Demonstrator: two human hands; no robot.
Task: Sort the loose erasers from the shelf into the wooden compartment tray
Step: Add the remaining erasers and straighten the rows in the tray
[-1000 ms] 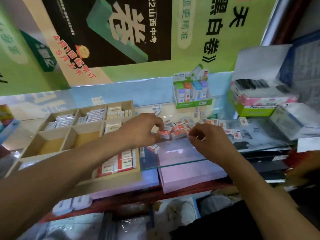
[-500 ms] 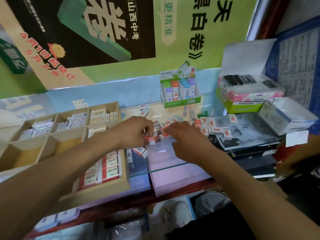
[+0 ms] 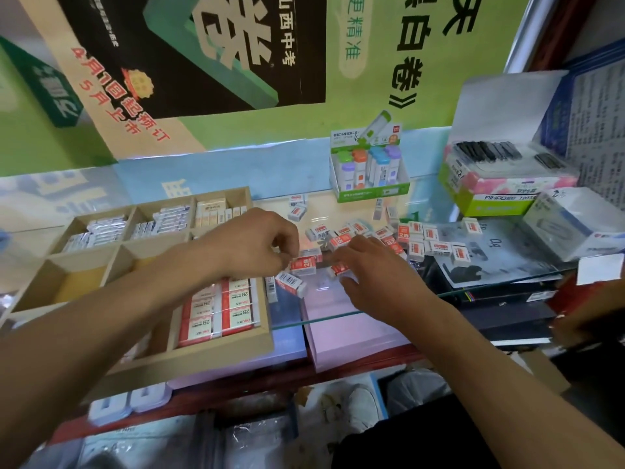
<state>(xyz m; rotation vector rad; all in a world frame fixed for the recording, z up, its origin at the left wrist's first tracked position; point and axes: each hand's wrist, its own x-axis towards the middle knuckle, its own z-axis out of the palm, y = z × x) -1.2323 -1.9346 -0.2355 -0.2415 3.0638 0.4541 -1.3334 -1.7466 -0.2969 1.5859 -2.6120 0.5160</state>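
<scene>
Loose red-and-white 2B erasers (image 3: 419,236) lie scattered over the glass shelf (image 3: 338,299). My left hand (image 3: 250,245) pinches one red 2B eraser (image 3: 302,265) at the pile's left edge, just right of the wooden compartment tray (image 3: 162,360). My right hand (image 3: 372,275) lies over the pile with fingers curled round another red eraser (image 3: 339,268). One more eraser (image 3: 291,282) lies loose between the tray and my hands. The tray's front right compartment holds rows of red 2B erasers (image 3: 220,309); back compartments hold white ones.
A green display box of coloured correction items (image 3: 368,170) stands at the back. A pink-and-green open box (image 3: 500,187) and a white box (image 3: 568,225) sit at the right. Pink boxes (image 3: 345,336) lie under the shelf's front edge.
My right hand has slid left and forward over the pile and closed on an eraser. My left hand stays at the pile's left edge, pinching its eraser. The camera swung right.
</scene>
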